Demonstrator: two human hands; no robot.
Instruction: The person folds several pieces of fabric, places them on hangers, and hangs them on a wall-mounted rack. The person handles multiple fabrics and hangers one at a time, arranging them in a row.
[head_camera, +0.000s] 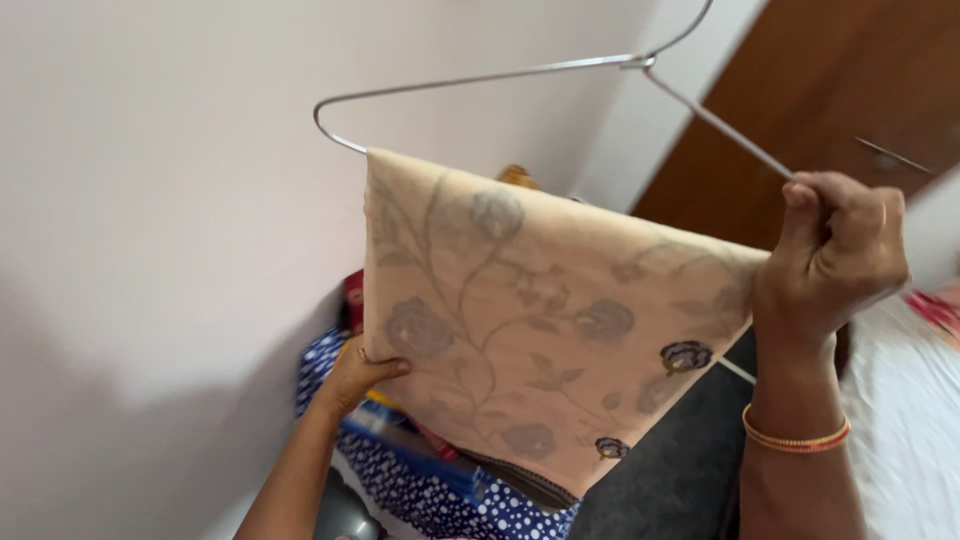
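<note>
Pale wall (150, 200) behind, brown door (830, 90) upper right. We see right hand (835, 250) clenched on wire hanger (480, 78); hook cut off at top edge. Left hand (365, 375) grips lower corner of floral cream cloth (540, 320) draped over hanger. Dotted blue fabric (440, 495) below, mostly hidden; items behind cloth unclear.

A plain pale wall (150, 200) fills the left of the frame, softly lit, shadow pooling at lower left. At upper right stands a brown wooden door (840, 90) with a metal handle (890, 155).
</note>
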